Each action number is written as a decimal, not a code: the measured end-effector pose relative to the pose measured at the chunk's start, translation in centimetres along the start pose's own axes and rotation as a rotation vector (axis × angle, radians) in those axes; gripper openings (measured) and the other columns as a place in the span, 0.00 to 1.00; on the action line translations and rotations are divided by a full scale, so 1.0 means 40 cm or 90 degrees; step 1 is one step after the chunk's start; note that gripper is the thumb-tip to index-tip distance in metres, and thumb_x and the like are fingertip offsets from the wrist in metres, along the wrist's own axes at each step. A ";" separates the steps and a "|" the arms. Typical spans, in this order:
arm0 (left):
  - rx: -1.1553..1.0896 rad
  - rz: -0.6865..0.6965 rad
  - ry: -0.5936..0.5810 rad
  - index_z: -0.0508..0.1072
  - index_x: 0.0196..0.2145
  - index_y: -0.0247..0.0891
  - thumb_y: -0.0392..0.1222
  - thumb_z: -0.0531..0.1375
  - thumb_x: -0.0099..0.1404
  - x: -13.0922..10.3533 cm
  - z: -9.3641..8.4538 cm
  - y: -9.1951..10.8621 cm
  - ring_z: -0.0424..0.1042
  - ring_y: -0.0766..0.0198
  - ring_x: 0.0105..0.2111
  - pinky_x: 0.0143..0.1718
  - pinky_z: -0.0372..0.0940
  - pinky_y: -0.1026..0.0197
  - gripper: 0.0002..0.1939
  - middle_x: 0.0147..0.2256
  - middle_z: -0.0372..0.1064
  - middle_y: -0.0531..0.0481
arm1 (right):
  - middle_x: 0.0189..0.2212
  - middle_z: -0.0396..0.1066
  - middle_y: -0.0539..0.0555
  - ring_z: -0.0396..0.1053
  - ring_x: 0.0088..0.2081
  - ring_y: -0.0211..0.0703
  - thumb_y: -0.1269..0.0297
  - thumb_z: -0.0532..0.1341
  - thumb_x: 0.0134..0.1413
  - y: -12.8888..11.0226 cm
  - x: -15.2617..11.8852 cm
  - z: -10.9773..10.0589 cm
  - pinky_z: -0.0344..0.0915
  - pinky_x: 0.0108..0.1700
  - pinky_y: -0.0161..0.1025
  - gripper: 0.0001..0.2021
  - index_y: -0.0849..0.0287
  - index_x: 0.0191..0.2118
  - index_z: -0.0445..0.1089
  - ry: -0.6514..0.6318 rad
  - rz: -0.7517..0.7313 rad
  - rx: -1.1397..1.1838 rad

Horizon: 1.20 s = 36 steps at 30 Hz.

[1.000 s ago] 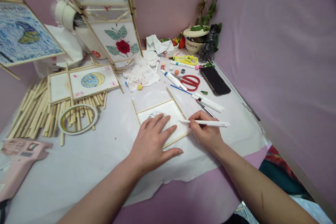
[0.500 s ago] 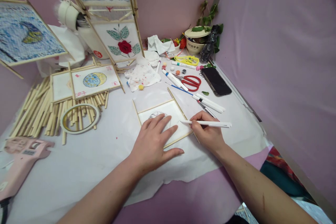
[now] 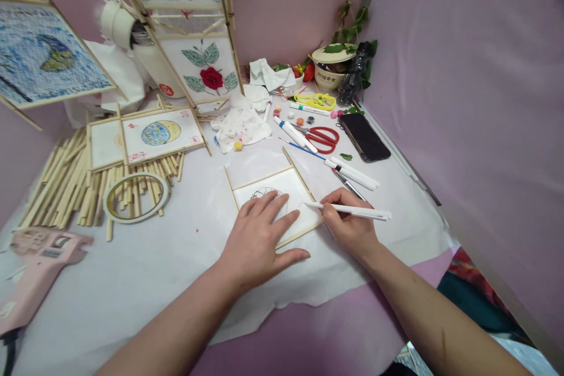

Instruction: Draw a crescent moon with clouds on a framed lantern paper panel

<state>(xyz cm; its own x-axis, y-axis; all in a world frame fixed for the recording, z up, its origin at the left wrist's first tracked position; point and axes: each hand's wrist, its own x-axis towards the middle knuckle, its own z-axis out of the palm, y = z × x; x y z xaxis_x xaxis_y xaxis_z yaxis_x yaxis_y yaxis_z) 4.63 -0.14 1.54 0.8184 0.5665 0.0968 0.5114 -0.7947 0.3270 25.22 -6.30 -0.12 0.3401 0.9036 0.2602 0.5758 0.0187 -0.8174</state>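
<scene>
In the last second, the tip of your white pen (image 3: 359,211) shifted a little to the right across the white sheet (image 3: 294,188), and the short thin line (image 3: 301,204) behind it became slightly longer. I judged from this that you were drawing a second motif, which had only just begun. Your left hand (image 3: 259,232) stayed in the same place on the sheet.

Your right hand (image 3: 348,220) was closed on the pen in a writing grip, with the fingers pinched near the tip and the pen's rear end pointing out to the right. Your left hand was flat and open, its fingers spread; it grasped nothing, but it covered part of the sheet and of the rounded outline drawing (image 3: 267,192), just to the left of the pen tip.

The sheet, bordered by a wooden-stick frame (image 3: 263,178), lay under your left hand and the pen tip. Beyond your right hand lay white markers (image 3: 355,173), and farther off, red-handled scissors (image 3: 326,140) and a smartphone (image 3: 365,137).
</scene>
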 end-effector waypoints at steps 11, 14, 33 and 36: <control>-0.006 0.000 0.009 0.68 0.57 0.44 0.67 0.58 0.60 -0.001 0.002 0.001 0.52 0.39 0.62 0.57 0.52 0.37 0.34 0.61 0.57 0.40 | 0.18 0.64 0.46 0.62 0.20 0.36 0.69 0.58 0.51 -0.010 -0.005 0.003 0.58 0.22 0.34 0.03 0.56 0.28 0.66 0.025 -0.068 -0.063; -0.005 -0.002 0.009 0.68 0.57 0.45 0.67 0.58 0.60 -0.001 0.003 0.001 0.52 0.39 0.62 0.58 0.51 0.37 0.34 0.62 0.57 0.41 | 0.19 0.65 0.46 0.63 0.20 0.36 0.69 0.57 0.51 -0.013 -0.007 0.004 0.58 0.23 0.35 0.03 0.56 0.28 0.66 0.030 -0.094 -0.085; 0.001 -0.005 0.004 0.68 0.57 0.45 0.68 0.58 0.60 -0.001 0.003 0.001 0.51 0.40 0.62 0.58 0.51 0.38 0.35 0.62 0.57 0.41 | 0.20 0.66 0.47 0.64 0.21 0.37 0.71 0.57 0.51 -0.006 -0.011 0.001 0.59 0.25 0.36 0.04 0.55 0.28 0.65 0.054 -0.150 -0.137; 0.003 -0.010 0.001 0.68 0.57 0.45 0.68 0.58 0.60 -0.002 0.002 0.001 0.51 0.41 0.62 0.58 0.51 0.38 0.35 0.62 0.57 0.42 | 0.20 0.66 0.47 0.64 0.21 0.37 0.72 0.57 0.50 -0.007 -0.011 0.000 0.59 0.24 0.36 0.04 0.55 0.28 0.65 0.056 -0.157 -0.132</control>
<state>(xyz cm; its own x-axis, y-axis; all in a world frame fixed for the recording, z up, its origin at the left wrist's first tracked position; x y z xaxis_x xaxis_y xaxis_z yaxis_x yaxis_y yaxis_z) 4.63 -0.24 1.46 0.8100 0.5790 0.0931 0.5250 -0.7867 0.3246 24.90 -6.71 -0.01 0.2293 0.8426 0.4873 0.7850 0.1359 -0.6043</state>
